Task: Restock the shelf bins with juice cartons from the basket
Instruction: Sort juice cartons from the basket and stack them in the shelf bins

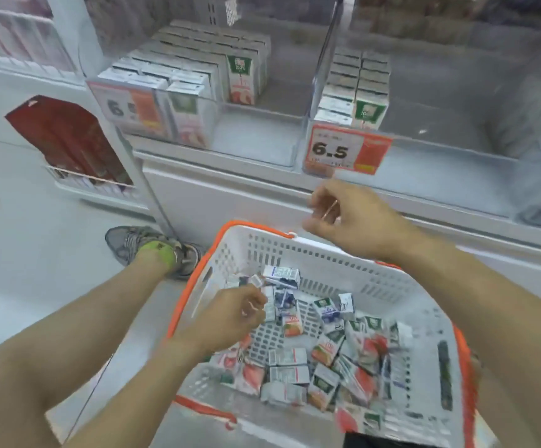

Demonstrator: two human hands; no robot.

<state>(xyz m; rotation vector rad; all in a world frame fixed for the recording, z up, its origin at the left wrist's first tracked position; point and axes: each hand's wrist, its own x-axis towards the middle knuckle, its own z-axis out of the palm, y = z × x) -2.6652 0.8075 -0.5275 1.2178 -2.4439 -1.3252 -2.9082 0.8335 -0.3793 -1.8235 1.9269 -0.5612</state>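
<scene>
A white basket with an orange rim [327, 253] sits in front of me, and several small juice cartons [327, 349] lie loose in it. My left hand [230, 315] reaches into the basket's left side, fingers curled round a carton [270, 307] there. Above the basket's far rim my right hand [346, 215] hovers with loosely curled fingers and holds nothing. On the shelf, the clear left bin [256, 137] holds rows of cartons [182, 79], with bare floor on its right side. Two short rows of cartons [356, 88] stand in the right bin [456, 147].
A 6.5 price tag [343, 150] hangs on the right bin's front, and a second tag [123, 108] on the left bin. A white ledge [230, 189] runs below the bins. Red packets [68, 140] stand in a rack at left. My shoe [152, 250] rests beside the basket.
</scene>
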